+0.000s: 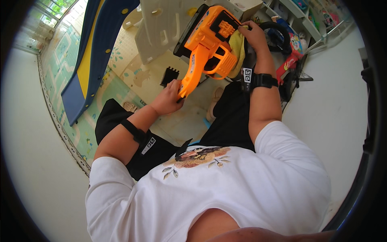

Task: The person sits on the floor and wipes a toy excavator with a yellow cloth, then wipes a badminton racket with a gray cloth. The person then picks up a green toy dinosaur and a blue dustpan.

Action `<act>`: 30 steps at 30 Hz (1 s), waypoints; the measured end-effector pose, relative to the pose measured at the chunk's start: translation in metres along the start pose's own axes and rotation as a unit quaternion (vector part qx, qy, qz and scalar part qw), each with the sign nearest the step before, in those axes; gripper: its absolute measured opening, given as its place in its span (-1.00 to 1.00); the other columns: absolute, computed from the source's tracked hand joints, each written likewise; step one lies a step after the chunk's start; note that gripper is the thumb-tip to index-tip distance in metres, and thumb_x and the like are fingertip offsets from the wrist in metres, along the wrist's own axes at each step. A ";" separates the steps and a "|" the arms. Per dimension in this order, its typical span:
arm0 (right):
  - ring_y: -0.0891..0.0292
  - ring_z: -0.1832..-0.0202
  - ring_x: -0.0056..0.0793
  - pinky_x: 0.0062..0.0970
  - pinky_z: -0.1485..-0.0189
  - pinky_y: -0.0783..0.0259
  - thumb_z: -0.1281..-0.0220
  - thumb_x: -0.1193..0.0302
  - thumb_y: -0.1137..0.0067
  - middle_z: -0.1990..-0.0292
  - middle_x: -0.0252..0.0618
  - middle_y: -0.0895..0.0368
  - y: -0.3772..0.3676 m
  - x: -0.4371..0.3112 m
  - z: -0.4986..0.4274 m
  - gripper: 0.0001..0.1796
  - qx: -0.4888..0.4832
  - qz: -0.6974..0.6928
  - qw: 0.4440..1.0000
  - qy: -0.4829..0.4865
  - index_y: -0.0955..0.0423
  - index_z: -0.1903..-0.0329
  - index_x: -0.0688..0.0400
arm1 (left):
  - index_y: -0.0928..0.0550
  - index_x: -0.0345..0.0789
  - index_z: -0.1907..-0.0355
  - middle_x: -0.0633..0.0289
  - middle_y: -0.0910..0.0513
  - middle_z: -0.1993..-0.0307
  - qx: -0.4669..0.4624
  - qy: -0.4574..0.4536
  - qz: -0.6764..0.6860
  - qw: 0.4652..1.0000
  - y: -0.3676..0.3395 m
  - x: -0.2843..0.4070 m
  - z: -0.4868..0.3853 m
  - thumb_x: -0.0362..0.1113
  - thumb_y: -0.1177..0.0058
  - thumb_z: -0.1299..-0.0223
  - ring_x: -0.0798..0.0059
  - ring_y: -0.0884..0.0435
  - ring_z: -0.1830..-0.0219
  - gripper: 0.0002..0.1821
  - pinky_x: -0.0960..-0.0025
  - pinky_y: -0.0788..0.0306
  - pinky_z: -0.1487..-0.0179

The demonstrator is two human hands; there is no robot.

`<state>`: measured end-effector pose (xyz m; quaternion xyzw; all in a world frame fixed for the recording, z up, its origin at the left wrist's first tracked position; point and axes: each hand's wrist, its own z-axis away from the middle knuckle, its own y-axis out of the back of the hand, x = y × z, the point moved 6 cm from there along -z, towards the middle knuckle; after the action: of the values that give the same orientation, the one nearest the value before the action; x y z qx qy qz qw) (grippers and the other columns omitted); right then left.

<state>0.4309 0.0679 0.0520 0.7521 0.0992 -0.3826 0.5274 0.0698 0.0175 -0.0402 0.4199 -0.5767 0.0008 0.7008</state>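
An orange toy excavator [208, 36] with black tracks is held up in front of me, tilted. My left hand [167, 98] is closed around the lower end of its orange boom [196, 66]. At the toy's other side, my right hand [254, 34] holds a yellow cloth [237, 50] against the orange body, fingers at the body's edge. Part of the cloth hangs down beside the cab. A black toothed toy part [170, 76] shows just beyond my left hand; whether it joins the boom cannot be told.
A blue and yellow slide [93, 57] stands on a patterned play mat [121, 90] at the left. Beige plastic panels [157, 30] rise behind the toy. To the right are a small bicycle's wheel [273, 36], a red toy part [285, 66] and white shelves [311, 27].
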 end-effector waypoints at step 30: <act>-0.49 0.23 -0.32 -0.35 0.25 -0.47 0.03 0.35 -0.21 0.36 -0.35 -0.49 -0.105 -0.138 0.123 -0.84 -0.069 0.108 0.907 0.401 -0.45 0.36 0.05 | -0.63 -0.33 0.20 0.24 -0.65 0.41 -0.224 0.210 0.159 0.938 0.055 -0.005 0.006 -0.05 -0.12 -0.21 0.50 -0.69 0.38 -0.65 0.48 -0.49 0.39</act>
<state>0.2201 0.0401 0.0524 0.8099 0.2464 0.0182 0.5320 0.0371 0.0521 -0.0121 0.1450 -0.4606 0.0708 0.8728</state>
